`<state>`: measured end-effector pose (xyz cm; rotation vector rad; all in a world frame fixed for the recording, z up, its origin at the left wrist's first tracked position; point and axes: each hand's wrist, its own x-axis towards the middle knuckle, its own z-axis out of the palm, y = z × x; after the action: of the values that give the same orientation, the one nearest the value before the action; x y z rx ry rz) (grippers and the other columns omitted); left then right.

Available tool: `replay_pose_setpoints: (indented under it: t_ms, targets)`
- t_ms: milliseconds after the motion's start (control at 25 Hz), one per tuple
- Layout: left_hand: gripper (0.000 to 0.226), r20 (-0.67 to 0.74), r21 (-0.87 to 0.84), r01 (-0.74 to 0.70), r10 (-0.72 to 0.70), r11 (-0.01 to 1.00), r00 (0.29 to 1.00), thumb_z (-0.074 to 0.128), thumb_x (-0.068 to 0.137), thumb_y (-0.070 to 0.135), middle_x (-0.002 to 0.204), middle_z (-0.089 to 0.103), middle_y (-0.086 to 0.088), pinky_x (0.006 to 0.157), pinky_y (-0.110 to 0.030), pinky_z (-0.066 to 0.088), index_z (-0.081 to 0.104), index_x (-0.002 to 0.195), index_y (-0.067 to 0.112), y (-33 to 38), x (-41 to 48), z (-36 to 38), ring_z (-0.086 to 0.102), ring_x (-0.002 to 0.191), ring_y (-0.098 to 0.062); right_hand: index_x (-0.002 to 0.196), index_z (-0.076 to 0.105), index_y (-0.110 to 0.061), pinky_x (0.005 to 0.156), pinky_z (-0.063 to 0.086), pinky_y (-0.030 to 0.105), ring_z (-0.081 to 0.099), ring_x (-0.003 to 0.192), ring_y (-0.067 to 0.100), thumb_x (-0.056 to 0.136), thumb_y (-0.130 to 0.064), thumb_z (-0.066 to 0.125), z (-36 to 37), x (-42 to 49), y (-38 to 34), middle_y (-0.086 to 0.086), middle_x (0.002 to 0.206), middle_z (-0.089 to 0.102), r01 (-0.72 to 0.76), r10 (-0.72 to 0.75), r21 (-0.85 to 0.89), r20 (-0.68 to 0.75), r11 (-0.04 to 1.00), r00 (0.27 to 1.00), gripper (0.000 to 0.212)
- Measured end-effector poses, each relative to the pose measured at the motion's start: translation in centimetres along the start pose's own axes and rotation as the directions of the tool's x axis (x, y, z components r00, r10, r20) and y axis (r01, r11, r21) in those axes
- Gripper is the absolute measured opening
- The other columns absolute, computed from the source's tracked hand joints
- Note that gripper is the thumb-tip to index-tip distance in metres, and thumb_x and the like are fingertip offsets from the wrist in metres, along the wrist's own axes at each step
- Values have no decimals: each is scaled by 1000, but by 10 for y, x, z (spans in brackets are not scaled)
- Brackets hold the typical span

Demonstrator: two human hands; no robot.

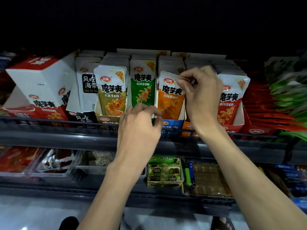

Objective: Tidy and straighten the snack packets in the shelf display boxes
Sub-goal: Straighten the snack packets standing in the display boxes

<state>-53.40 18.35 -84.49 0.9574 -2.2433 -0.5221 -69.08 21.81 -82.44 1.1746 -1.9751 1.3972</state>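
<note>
Ideally, my right hand [202,95], pinching the orange packet [169,100], pulls it upright while my left hand [141,127] grips its display box [172,124].

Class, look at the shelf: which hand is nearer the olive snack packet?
Left. The left hand sits just below and right of the olive packet, at the green packet's foot. The right hand is farther right, pinching the orange packet's top corner.
</note>
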Motion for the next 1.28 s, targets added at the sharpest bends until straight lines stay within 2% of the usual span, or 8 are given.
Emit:
replay_pose_setpoints:
  t_ms: [240,400,600,720,800,880,960,1280]
  targets:
    - [17,7,5,0,0,1000,1000,60,92,27,113,63,2,93,-44,45,70,106,23,-1,1,0,53,107,-20,110,75,-16,78,42,4,58,87,0,90,-6,68,-3,0,-2,-9,93,66,2,-2,44,7,999,1000,23]
    - [18,-8,-3,0,0,1000,1000,61,91,26,115,63,1,93,-45,45,69,107,23,1,2,2,54,108,-22,100,75,-13,82,46,9,60,93,3,89,-6,69,-10,0,-1,-8,101,63,29,-22,131,-57,991,998,14]
    - [33,-66,-65,-3,-1,998,998,59,94,32,122,58,-1,95,-45,45,58,125,19,7,3,5,53,113,-23,94,62,-13,75,53,36,60,84,15,94,-3,60,-40,12,-12,0,91,61,89,-14,396,-188,914,982,10]
    - [44,-172,-239,-25,-17,971,985,57,95,40,123,55,3,91,-31,46,49,134,20,14,1,2,53,107,-14,98,58,-12,68,51,40,57,78,20,97,-1,56,-63,20,-22,3,87,58,158,-48,506,-224,848,974,11]
    - [34,-149,-415,-64,1,908,989,57,96,37,107,61,7,76,-15,43,57,125,19,22,-2,-2,54,90,-1,101,58,-10,65,49,34,58,76,16,97,-4,57,-74,20,-26,2,88,59,129,-53,530,-157,838,986,7]
    - [15,-57,-611,-94,75,786,996,56,98,26,78,64,12,63,-12,41,67,96,16,32,-5,-3,55,69,0,103,60,-10,60,46,22,58,71,8,97,-8,60,-81,19,-28,-2,86,62,44,-13,548,-60,835,998,7]
    - [24,-10,-685,-106,136,721,991,55,97,20,61,57,17,56,-11,37,62,75,16,39,-8,-3,50,58,0,107,61,-7,56,44,17,63,71,7,96,-10,63,-87,18,-28,0,88,67,-52,58,590,10,806,998,12]
    - [25,0,-745,-104,155,659,988,56,96,17,56,54,16,54,-9,35,61,72,11,47,-7,7,49,53,-1,105,66,-3,41,38,14,69,64,4,90,-18,71,-102,16,-22,-1,88,76,-335,232,570,248,750,941,21]
